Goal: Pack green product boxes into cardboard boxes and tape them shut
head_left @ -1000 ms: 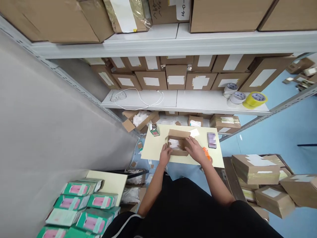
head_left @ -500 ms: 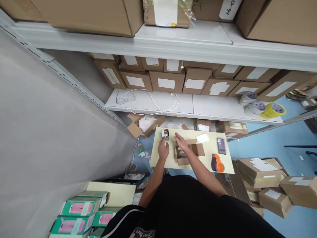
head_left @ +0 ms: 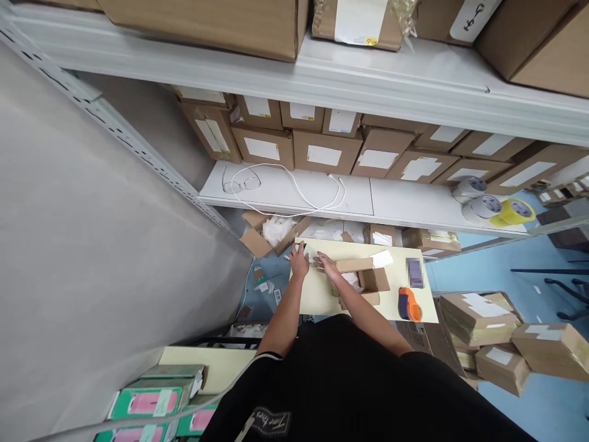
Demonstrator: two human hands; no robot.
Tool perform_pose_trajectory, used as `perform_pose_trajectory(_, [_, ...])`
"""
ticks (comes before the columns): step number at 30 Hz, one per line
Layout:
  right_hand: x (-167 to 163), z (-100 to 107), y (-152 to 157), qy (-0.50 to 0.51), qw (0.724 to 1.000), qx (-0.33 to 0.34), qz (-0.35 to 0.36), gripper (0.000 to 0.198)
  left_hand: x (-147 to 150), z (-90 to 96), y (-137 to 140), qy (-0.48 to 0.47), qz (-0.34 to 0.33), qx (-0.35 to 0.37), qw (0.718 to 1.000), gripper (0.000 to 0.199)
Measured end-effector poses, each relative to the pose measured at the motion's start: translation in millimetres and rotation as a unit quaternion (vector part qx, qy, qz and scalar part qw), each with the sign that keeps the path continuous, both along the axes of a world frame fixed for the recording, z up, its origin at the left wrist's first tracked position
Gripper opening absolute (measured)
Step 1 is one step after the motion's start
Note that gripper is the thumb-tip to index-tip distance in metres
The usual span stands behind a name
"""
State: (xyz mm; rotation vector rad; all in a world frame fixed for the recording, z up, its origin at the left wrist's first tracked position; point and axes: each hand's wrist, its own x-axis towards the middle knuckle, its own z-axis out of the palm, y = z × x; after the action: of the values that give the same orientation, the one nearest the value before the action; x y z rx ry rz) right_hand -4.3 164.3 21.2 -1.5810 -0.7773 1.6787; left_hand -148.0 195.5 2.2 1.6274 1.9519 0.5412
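Note:
On the left end of the cream tabletop, my left hand (head_left: 300,263) curls its fingers around the left side of a small green and white box (head_left: 311,252). Much of that box is covered by the hand, so what is inside does not show. My right hand (head_left: 327,267) reaches in from the right, its fingers apart and at the box's near right side. Under my right forearm is an open cardboard carton (head_left: 381,279), flaps spread, with white material inside. A white card (head_left: 381,258) lies behind the carton.
An orange and blue tape dispenser (head_left: 409,304) and a blurred-out purple item (head_left: 415,272) are on the cream table (head_left: 317,298). Above stands a shelf (head_left: 400,202) with eyeglasses, a white cable (head_left: 294,184) and tape rolls (head_left: 513,212). Taped cartons (head_left: 488,319) are stacked at right.
My left hand has moved up around the small box's left side, and the box now looks tilted. My right hand has come from above the carton to the box. The view has shifted slightly.

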Motion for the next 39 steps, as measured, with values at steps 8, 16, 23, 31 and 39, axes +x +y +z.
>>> perform_pose_trajectory(8, [26, 6, -11, -0.084, 0.993, 0.057, -0.052, 0.064, -32, 22.1, -16, -0.075, 0.039, 0.091, 0.992, 0.060])
perform_pose_trajectory(16, [63, 39, -41, -0.120, 0.981, 0.107, -0.109, 0.076, -5, 70.3, -49, -0.224, -0.005, 0.081, 0.971, 0.069])
perform_pose_trajectory(23, [146, 52, -85, -0.221, 0.957, 0.105, -0.159, 0.078, 77, 55.4, -88, -0.297, -0.062, -0.077, 0.950, 0.073])
perform_pose_trajectory(31, [200, 11, -125, -0.363, 0.926, 0.067, -0.079, 0.087, 127, 7.6, -124, -0.189, -0.129, -0.096, 0.969, 0.085])
perform_pose_trajectory(39, [209, -24, -139, -0.387, 0.916, 0.108, -0.001, 0.077, 120, -27.1, -148, -0.036, -0.263, -0.161, 0.951, 0.074])
